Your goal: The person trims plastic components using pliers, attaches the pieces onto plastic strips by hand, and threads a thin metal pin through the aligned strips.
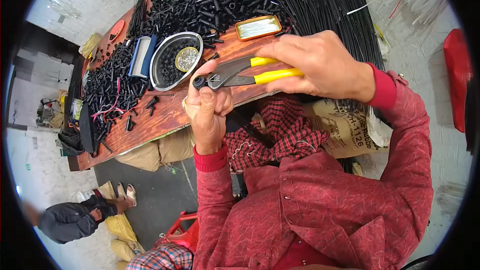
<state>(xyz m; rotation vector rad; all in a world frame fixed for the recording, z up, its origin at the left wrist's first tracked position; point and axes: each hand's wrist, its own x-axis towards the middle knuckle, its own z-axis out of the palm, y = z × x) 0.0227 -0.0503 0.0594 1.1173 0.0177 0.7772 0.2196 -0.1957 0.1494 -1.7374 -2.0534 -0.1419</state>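
Observation:
My right hand point(317, 62) is wrapped round the yellow handles of a pair of pliers point(277, 76), whose dark jaws point left. At the jaws' tip, my left hand point(207, 107) pinches a small black ringed part point(199, 82) between thumb and fingers. The jaws touch or nearly touch this part; which of the two I cannot tell. A pale wrap shows on one left finger. Just beyond the left hand sits an oval metal tray point(159, 72) of small black pieces, with a round tin point(187, 59) of shiny bits in it.
Heaped black parts point(210, 7) and long black rods point(327, 15) cover the wooden table's far side point(162, 120). An orange-rimmed tin point(258, 27) holds thin pale pins. A blue-edged box point(142, 56) stands left of the tray. Another person point(67, 222) is at the lower left, near sacks.

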